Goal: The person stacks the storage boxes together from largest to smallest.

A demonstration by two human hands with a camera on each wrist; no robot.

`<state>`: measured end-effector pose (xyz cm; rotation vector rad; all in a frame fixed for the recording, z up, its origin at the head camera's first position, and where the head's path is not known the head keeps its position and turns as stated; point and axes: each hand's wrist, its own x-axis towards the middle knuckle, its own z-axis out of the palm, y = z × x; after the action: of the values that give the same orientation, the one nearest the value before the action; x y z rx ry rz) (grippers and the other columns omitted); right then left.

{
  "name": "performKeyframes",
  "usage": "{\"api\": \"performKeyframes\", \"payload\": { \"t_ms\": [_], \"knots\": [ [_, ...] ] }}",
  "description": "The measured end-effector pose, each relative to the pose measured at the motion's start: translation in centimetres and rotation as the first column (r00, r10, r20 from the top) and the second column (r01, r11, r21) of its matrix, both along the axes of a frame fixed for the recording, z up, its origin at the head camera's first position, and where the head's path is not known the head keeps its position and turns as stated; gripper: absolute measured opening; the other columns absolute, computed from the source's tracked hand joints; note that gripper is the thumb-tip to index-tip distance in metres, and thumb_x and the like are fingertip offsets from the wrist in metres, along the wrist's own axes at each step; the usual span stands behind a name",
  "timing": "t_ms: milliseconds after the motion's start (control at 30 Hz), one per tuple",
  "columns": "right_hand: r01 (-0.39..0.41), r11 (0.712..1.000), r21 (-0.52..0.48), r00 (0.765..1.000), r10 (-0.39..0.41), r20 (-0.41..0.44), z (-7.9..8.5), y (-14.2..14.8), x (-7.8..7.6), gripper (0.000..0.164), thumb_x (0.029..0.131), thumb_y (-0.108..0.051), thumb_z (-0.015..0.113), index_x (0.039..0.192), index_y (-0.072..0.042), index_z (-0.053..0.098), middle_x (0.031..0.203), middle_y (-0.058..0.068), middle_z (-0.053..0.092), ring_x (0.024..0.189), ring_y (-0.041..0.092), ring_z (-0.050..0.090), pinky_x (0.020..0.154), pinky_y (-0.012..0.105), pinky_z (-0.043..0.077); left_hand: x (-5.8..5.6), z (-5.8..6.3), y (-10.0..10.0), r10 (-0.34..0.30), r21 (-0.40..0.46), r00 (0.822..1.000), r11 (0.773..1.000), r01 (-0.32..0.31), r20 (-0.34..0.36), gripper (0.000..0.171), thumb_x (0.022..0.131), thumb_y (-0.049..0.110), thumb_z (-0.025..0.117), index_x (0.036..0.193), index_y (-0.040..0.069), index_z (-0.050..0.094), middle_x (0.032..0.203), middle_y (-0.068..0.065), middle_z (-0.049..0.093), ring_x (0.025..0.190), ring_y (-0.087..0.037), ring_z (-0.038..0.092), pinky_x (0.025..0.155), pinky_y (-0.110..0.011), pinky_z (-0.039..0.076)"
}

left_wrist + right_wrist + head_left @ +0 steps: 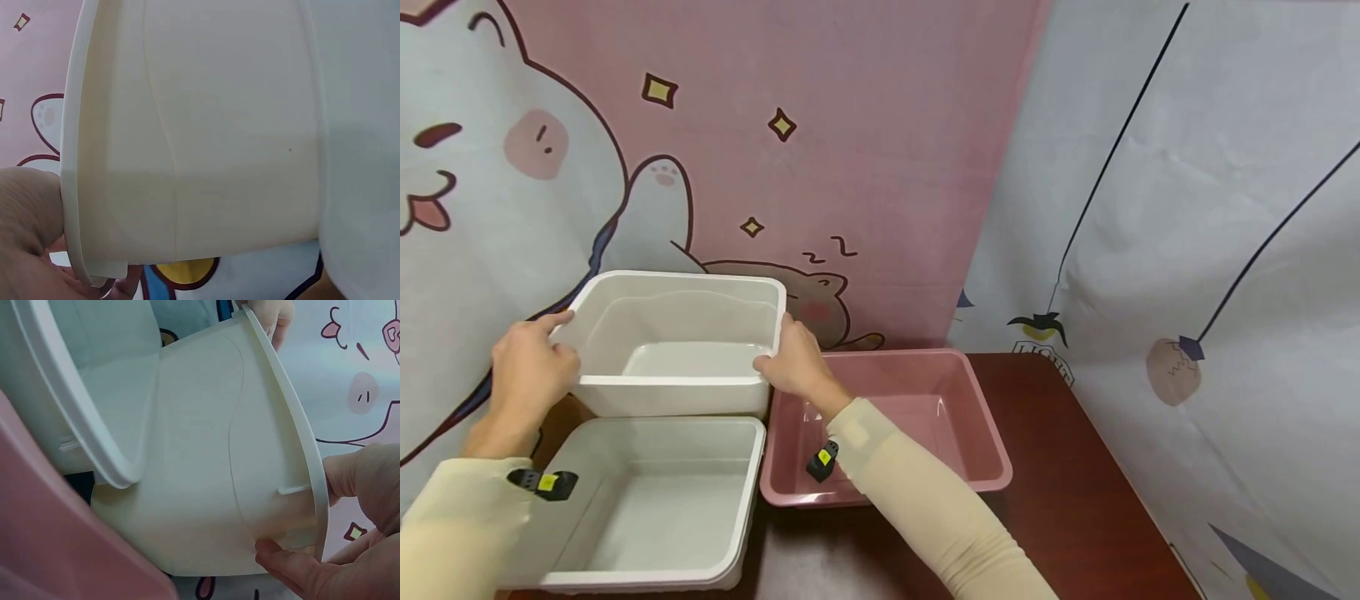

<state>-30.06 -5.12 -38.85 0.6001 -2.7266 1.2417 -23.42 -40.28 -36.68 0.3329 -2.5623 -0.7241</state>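
Observation:
Both hands hold a cream-white plastic tub [670, 398] by the rim at its two sides, in the head view. My left hand [531, 367] grips the left side, and in the left wrist view its fingers go under the rim. At the right corner my right hand [796, 362] pinches the rim; the right wrist view shows fingers on both sides of it. The tub leans toward me and looks empty. Whether its base touches the table is hidden. In front of it stands a pale grey tub [647, 577], also empty.
A pink tub [917, 360] sits to the right of the white ones, under my right forearm. All stand on a dark red-brown table [1075, 500]. Behind hangs a pink printed cloth [880, 125], with a pale cloth [1225, 250] along the right side.

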Motion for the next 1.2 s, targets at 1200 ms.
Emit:
{"api": "performKeyframes", "payload": {
  "t_ms": [1200],
  "knots": [
    [0.004,1.0,-0.02,0.998,-0.006,-0.065,4.6,10.9,1.4,0.092,0.094,-0.014,0.076,0.178,0.003,0.042,0.157,0.025,0.069,0.136,0.039,0.07,0.118,0.057,0.06,1.7,3.7,6.3,-0.179,-0.082,0.983,0.981,0.175,-0.046,0.056,0.106,0.006,0.065,0.16,-0.008,0.063,0.146,-0.049,0.064,0.121,-0.067,0.074,0.089,-0.072,0.066]
  ]
}}
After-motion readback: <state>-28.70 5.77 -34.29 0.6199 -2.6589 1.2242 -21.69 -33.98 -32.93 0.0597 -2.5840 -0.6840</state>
